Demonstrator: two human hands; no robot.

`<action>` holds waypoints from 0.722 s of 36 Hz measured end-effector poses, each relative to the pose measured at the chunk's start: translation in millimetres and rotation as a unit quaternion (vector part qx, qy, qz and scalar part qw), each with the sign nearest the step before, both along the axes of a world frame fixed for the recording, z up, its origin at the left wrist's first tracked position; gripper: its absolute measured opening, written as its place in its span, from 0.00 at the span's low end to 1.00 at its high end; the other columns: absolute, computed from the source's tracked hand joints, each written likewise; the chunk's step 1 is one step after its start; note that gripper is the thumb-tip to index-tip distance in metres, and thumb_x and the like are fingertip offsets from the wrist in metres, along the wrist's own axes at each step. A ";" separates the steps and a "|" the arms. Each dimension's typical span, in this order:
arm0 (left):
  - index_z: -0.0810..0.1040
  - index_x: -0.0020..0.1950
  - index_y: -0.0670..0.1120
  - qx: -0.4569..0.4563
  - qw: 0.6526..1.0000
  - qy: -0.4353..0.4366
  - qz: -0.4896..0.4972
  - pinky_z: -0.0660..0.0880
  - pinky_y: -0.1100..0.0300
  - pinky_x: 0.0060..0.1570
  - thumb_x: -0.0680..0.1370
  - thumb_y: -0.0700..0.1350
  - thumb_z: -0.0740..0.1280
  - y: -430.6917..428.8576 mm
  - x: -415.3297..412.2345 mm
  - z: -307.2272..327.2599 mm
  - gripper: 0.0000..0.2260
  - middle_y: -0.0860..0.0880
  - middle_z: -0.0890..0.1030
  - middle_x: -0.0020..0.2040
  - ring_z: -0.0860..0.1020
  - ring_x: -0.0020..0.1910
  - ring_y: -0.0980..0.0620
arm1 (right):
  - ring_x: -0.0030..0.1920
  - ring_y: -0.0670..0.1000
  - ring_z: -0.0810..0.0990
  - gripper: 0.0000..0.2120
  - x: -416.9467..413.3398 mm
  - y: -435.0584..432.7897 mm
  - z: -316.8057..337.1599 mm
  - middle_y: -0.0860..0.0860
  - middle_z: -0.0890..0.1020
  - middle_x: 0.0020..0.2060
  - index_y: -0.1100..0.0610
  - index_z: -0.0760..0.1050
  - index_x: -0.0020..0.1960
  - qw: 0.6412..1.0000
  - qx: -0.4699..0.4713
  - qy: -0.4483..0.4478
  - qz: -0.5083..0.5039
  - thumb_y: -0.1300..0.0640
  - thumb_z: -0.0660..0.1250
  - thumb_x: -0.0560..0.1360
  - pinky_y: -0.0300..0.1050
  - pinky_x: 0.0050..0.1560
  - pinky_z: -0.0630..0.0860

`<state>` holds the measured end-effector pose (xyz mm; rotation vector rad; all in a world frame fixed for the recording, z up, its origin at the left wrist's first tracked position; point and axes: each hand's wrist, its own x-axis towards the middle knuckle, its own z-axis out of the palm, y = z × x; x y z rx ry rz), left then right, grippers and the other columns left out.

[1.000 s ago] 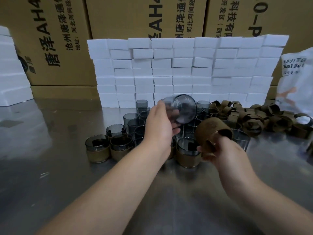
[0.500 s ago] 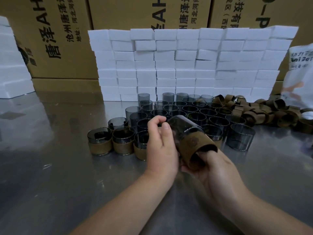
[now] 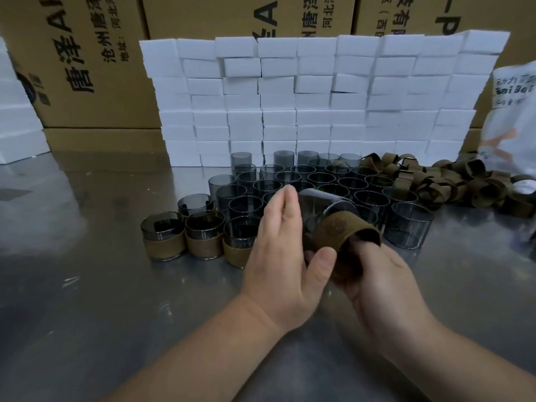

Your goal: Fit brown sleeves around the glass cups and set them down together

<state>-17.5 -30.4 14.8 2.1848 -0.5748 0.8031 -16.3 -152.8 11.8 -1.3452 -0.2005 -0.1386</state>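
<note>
R hand (image 3: 385, 282) grips brown sleeve (image 3: 345, 230) — L hand (image 3: 282, 250) flat against glass cup (image 3: 316, 198).

We only get the person from the forearms down. Left forearm (image 3: 203, 352) and right forearm (image 3: 464, 358) are bare skin right to the bottom frame edge. Left hand (image 3: 278, 256) and right hand (image 3: 385, 282) are bare too. Left thumb (image 3: 322, 265) shows a short, rounded nail. We see a faint curved crease on the back of the right hand. Anything worn higher up is out of frame.
</note>
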 end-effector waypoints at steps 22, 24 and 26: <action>0.61 0.71 0.34 0.023 0.998 -0.050 0.027 0.58 0.44 0.70 0.78 0.61 0.40 -5.0 -1.0 -1.1 0.36 0.37 0.62 0.72 0.60 0.73 0.42 | 0.52 0.45 0.82 0.15 -5.6 1.1 -0.5 0.43 0.85 0.45 0.36 0.81 0.44 0.997 -0.071 -0.042 0.007 0.49 0.58 0.68 0.55 0.61 0.74; 0.62 0.70 0.33 0.013 0.997 -0.068 0.034 0.59 0.47 0.69 0.79 0.61 0.40 -5.5 -0.8 -0.8 0.35 0.37 0.65 0.70 0.62 0.71 0.42 | 0.52 0.45 0.81 0.15 -6.2 0.9 -0.2 0.42 0.85 0.46 0.37 0.81 0.45 0.995 -0.079 -0.055 0.012 0.49 0.58 0.68 0.56 0.61 0.74; 0.63 0.69 0.33 0.006 0.996 -0.084 0.042 0.58 0.49 0.69 0.79 0.60 0.40 -6.7 -1.1 -1.1 0.35 0.37 0.66 0.68 0.63 0.69 0.43 | 0.51 0.44 0.81 0.15 -6.5 0.7 0.0 0.42 0.84 0.45 0.36 0.81 0.45 0.994 -0.083 -0.071 0.014 0.49 0.57 0.69 0.54 0.60 0.74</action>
